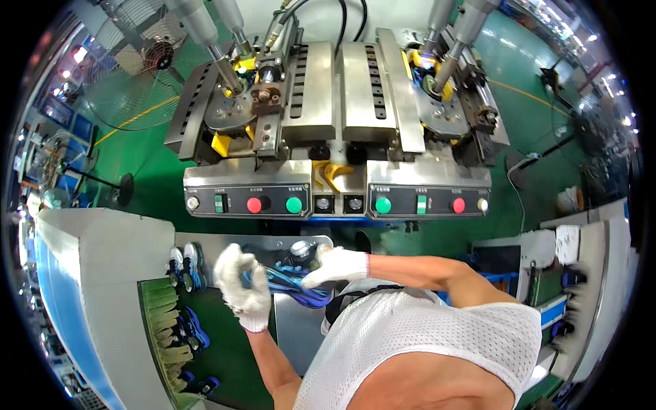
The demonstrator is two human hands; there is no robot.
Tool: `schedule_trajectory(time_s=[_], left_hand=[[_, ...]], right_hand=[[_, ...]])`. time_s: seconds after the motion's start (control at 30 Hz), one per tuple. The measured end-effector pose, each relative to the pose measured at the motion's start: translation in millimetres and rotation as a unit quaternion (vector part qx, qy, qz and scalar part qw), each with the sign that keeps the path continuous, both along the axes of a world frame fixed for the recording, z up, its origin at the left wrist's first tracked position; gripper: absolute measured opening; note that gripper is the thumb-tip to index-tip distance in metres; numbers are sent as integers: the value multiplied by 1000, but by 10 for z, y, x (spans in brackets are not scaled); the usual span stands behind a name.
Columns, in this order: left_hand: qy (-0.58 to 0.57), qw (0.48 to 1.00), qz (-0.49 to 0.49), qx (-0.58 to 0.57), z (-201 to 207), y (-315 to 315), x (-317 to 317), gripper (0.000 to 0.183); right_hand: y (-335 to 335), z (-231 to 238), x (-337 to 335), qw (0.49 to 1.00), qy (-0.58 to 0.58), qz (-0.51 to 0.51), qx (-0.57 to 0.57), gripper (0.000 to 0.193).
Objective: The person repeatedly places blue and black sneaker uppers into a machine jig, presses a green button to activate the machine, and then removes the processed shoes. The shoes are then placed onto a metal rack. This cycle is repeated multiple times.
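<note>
Blue and dark stranded bundle point(290, 280) between my two hands, above the metal counter point(298, 331). Its long axis runs mostly side to side, the right end slanting in toward my body. It lies right of my left fingers point(260, 281), white-gloved, which stand parted and loosely curled at its left end; whether they pinch a strand, I cannot tell. My right fingers point(318, 275), also gloved, come in from the right and lap over the bundle's far side. They seem the nearer pair to its middle (their undersides are hidden, so a firm grip there can't be confirmed).

Just beyond the bundle, near my right fingers, sits a dark piece with a round silvery top point(301, 249); little room that way. Farther out, the machine's control panel point(249, 200) stands past the counter's far edge, apart from both hands. My white mesh shirt point(410, 328) crowds the right end. More room on the left: green floor point(236, 352) shows between the counter and a shoe rack point(160, 318).
</note>
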State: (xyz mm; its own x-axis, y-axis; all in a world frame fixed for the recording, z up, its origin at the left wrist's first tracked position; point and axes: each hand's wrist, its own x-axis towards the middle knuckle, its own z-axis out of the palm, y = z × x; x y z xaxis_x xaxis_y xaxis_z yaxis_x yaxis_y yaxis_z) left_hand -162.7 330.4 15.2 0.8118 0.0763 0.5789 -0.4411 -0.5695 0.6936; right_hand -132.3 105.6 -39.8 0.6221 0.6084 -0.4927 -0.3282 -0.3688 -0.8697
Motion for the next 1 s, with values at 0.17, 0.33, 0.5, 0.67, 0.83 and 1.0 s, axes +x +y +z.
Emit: schedule_trajectory(time_s=[0.17,0.33,0.5,0.67,0.83,1.0], left_hand=[[60,984,88,-141,28,-231,544,35],[134,983,49,-117,-312,-509,716,32],[215,974,30,-69,-424,-624,724,39],[229,972,32,-39,-393,-429,718,39],[204,978,26,-25,-376,-243,844,40],[95,989,23,114,-104,-162,1277,42]], right_hand=[[-880,449,43,923,205,-205,252,62],[-1355,450,123,889,189,-303,288,46],[-1432,480,141,873,176,-362,275,43],[-1221,611,140,834,183,-389,345,41],[-1017,457,120,810,187,-411,374,46],[-928,569,142,803,168,-448,355,41]])
